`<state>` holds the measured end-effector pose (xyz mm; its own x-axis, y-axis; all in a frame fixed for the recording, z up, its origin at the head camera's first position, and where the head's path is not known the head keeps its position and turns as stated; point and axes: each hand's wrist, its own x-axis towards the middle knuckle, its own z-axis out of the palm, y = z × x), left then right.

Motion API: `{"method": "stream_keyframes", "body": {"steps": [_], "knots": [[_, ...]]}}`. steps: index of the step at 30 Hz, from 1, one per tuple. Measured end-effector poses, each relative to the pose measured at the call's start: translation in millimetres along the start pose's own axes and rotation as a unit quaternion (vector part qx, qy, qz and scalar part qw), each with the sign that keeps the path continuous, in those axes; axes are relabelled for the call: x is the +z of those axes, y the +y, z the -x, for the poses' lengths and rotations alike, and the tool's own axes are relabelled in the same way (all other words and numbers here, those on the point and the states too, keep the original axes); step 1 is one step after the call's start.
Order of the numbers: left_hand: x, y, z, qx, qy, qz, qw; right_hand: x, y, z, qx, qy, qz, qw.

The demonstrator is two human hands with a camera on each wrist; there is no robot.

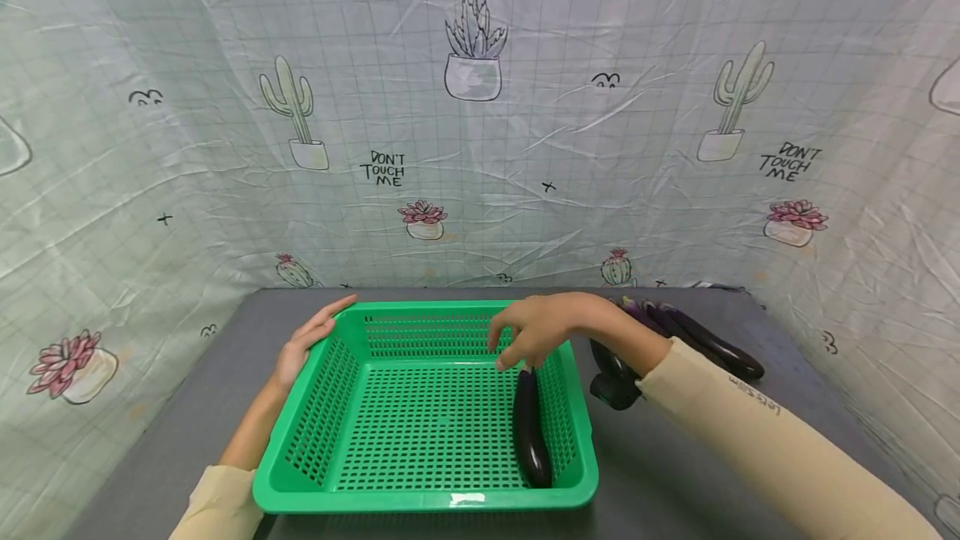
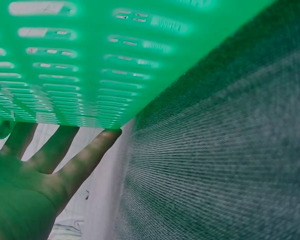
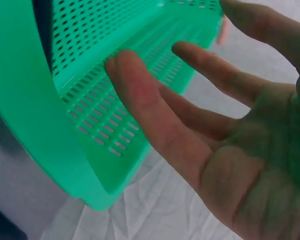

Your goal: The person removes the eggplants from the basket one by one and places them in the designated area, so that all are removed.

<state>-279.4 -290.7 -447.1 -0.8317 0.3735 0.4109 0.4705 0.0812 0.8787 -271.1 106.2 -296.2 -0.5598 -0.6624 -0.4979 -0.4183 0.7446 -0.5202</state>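
A green plastic basket (image 1: 427, 502) with slotted walls stands on the grey table. Inside it, along the right wall, lies one long dark purple eggplant (image 1: 532, 432), its stem end pointing away from me. My right hand (image 1: 536, 327) hovers over the basket's far right part, just above that stem end, with fingers spread and nothing held. In the right wrist view the fingers (image 3: 140, 90) are apart, with the basket behind them. My left hand (image 1: 300, 348) rests against the basket's left side near the far corner, its fingers (image 2: 90, 152) extended along the outside.
To the right of the basket, several eggplants (image 1: 720, 344) lie on the table, partly hidden by my right forearm. A dark green vegetable-like piece (image 1: 615, 392) sits close to the basket's right side. Printed cloth (image 1: 480, 148) hangs behind and along both sides of the table.
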Motion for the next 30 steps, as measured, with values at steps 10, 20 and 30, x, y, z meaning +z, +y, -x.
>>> {"method": "stream_keyframes", "body": {"steps": [10, 20, 30], "knots": [[1.7, -0.2, 1.2, -0.005, 0.0, 0.008, 1.0, -1.8, -9.8, -34.5, 0.1, -0.103, 0.033, 0.9891], [2.9, 1.6, 3.2, 0.001, -0.011, 0.039, 0.9992, 6.1, -15.7, -56.2, 0.189, -0.17, 0.108, 0.9611], [3.2, 0.8, 3.2, 0.007, -0.009, 0.033, 0.9994, 17.1, -22.1, -64.2, 0.209, -0.17, 0.054, 0.9616]]}}
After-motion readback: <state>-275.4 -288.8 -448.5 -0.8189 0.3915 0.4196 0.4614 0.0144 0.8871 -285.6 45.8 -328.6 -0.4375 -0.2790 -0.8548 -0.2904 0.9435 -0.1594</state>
